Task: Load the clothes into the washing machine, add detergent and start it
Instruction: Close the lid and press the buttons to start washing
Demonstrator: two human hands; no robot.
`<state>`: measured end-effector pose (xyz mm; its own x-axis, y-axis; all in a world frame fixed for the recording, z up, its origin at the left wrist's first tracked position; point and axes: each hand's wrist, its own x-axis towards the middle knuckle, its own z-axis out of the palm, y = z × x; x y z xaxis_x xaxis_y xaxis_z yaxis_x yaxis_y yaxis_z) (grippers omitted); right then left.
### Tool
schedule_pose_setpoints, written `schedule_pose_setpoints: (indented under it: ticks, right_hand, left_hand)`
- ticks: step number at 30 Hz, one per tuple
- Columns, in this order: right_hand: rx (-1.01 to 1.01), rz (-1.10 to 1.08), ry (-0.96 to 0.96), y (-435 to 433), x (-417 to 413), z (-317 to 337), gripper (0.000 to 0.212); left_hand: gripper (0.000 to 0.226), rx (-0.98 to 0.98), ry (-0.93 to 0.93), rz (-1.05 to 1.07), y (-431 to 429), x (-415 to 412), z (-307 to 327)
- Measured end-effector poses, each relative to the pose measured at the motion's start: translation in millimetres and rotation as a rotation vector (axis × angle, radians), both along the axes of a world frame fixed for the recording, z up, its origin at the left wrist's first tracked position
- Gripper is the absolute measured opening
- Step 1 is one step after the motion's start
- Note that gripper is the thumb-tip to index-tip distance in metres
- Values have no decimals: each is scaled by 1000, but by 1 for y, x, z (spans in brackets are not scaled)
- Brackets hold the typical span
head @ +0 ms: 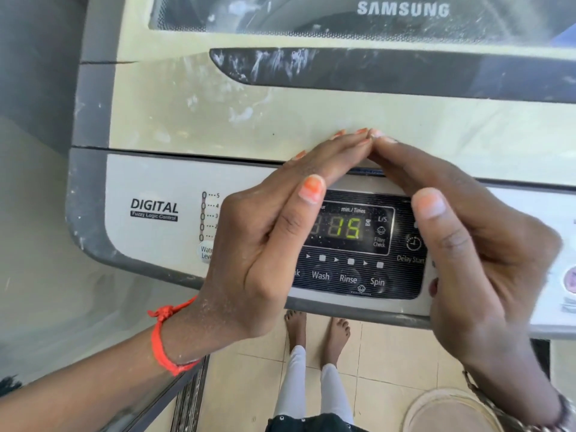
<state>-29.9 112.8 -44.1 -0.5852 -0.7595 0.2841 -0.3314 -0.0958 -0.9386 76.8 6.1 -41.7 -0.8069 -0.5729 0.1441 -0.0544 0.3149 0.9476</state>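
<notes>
Start step: left hand (265, 244) and right hand (473, 251), fingers straight, holding nothing, are shading the display (346, 227), which is reading 15; likely next: pressing start.

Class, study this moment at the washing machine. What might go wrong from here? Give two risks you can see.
1. Both the left hand and right hand shade the display, so its 15 seems hard to read and may be misread.
2. The right hand is close to the Delay Start button and might press it accidentally.

Beige tiled floor (389, 357), orange wrist thread (159, 341)
</notes>
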Motion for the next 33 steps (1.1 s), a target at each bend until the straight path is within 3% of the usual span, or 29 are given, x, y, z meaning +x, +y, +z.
schedule_pose_setpoints:
  ticks: [12,20,26,33]
  right_hand:
    - [72,-41,119,1,3,7,38]
    - [157,-21,230,9,4,9,42]
    - [275,-74,303,60,-15,2,49]
    - [410,-198,283,117,-37,0,50]
  left_hand:
    - [41,-21,-18,-16,1,4,6]
    - [47,110,-15,-78,-5,11,15]
    - [53,272,-38,-171,-28,19,21]
    - [49,305,-142,-265,-37,31,29]
